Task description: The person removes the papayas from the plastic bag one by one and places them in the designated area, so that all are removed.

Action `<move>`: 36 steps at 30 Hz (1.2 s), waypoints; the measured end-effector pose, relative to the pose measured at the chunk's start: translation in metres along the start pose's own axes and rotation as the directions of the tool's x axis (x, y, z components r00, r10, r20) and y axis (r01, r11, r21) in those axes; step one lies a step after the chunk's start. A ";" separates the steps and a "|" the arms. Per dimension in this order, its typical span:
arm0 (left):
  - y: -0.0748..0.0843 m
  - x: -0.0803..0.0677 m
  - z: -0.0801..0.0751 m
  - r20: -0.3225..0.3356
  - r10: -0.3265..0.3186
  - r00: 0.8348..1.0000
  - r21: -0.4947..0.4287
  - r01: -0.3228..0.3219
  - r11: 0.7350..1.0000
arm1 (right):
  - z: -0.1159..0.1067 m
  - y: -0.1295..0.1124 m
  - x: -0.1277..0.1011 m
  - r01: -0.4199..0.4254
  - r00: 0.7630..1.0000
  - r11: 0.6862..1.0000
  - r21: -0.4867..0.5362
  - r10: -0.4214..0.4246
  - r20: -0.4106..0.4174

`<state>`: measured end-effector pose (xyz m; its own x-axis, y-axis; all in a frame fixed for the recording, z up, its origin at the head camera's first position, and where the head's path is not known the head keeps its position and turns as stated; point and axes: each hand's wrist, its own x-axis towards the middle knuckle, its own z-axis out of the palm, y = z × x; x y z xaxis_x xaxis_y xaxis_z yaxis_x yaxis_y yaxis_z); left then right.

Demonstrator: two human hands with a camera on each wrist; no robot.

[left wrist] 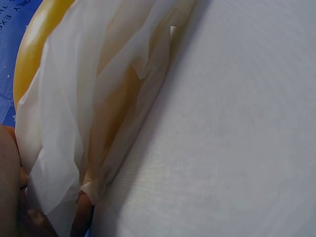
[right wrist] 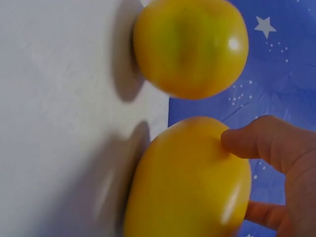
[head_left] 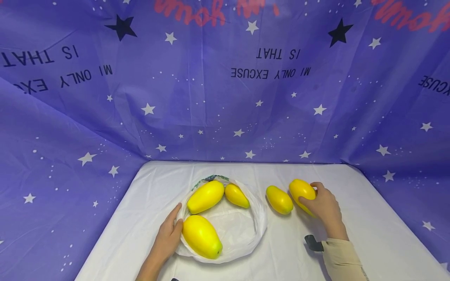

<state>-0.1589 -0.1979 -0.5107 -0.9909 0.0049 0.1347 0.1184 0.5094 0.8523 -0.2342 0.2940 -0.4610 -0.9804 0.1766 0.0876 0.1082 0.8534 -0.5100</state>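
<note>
The right hand point(head_left: 325, 208) curls around a yellow mango point(head_left: 301, 192) on the white surface point(head_left: 369, 234), a second mango point(head_left: 279, 200) just beside it. The left hand point(head_left: 168, 234) pinches the plastic bag point(head_left: 258, 222) rim, three mangoes inside; a loosened pinch could let the rim collapse shut.

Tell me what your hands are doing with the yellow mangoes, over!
Right hand grips outer mango. Left hand holds bag rim; three mangoes inside. Loose mango lies between, partly in the way.
</note>
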 end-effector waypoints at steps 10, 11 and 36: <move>0.000 0.000 0.001 0.005 0.003 1.000 0.006 -0.003 1.000 | -0.005 -0.016 -0.006 0.045 0.999 0.998 -0.045 -0.043 0.031; -0.001 0.000 0.001 0.004 0.005 1.000 0.006 -0.005 1.000 | -0.006 -0.020 -0.007 0.056 0.998 0.997 -0.045 -0.055 0.029; -0.003 0.003 0.001 -0.003 0.040 0.999 0.033 -0.040 0.999 | -0.010 -0.104 -0.037 0.412 0.899 0.907 0.082 -0.391 -0.195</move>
<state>-0.1623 -0.1987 -0.5129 -0.9852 0.0228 0.1697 0.1553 0.5366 0.8294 -0.2077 0.2033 -0.4027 -0.8920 -0.0795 0.4450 -0.3197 0.8069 -0.4967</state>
